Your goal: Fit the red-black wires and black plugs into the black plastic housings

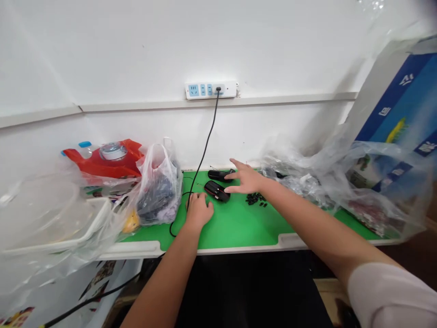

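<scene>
A black mouse-shaped device (217,191) with glossy red-tinged marks lies on the green mat (235,228). Behind it is a second long black object (219,176), partly covered by my right hand (246,179). That hand reaches over from the right with fingers spread, hovering at the two devices and apparently holding nothing. My left hand (199,210) rests palm down on the mat, thumb apart from slightly bent fingers, beside the black cable (206,146); its fingertips are partly hidden. A scatter of small black parts (255,198) lies under my right wrist.
A power strip (210,90) on the wall feeds the cable. To the left stand a tied clear bag (160,191), a red bag (102,161) and a white tray (97,223). Crumpled clear plastic (310,182) and a large blue box (399,105) occupy the right.
</scene>
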`<state>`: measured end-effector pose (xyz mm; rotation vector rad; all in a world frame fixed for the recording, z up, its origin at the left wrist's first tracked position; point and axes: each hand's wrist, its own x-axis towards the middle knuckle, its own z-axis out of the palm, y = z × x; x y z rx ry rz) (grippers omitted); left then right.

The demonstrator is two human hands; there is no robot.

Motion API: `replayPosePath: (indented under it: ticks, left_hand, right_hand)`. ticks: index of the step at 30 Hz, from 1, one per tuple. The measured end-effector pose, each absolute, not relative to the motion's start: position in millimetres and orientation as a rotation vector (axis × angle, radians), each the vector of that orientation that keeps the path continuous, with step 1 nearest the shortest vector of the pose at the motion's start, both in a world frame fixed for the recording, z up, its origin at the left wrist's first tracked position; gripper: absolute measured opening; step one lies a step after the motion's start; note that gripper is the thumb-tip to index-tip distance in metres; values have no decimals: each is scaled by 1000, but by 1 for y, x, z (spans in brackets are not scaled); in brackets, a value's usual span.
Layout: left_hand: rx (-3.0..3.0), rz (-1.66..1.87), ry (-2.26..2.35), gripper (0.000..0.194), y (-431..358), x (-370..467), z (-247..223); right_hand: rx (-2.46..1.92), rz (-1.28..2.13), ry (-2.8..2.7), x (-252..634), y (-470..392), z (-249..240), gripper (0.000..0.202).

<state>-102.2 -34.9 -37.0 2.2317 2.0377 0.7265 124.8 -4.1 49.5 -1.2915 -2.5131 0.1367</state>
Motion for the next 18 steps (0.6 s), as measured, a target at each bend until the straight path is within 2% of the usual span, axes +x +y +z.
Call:
replayPosePath:
  ticks: [4, 7, 9, 12, 14, 15, 18]
  left_hand:
    - [2359, 898, 1936, 52, -40, -97, -33]
    - [2522, 873, 1839, 58, -47, -87, -30]
    - [2647, 806, 1752, 58, -49, -78, -28]
    - [2816, 607, 1605, 55, -48, -66, -24]
    - [2854, 460, 1544, 55, -47, -62, -21]
    - [2852, 401, 1534, 56, -47, -60, -18]
    - [2876, 310, 1552, 58, -49, -50, -17]
  right_hand:
    - [-1127, 94, -2177, 183, -80, 26, 46]
    - [-1132, 67, -1917, 237, -155, -16, 28]
    - [-1268, 5, -1654, 270, -212, -61, 18]
    - [-1553, -48, -1301, 311, -299, -157, 12]
    - [-1785, -68, -1053, 328, -351, -228, 18]
    - [-1917, 24, -990, 333, -374, -262, 24]
    - [-2417, 445, -596, 338, -435, -343, 58]
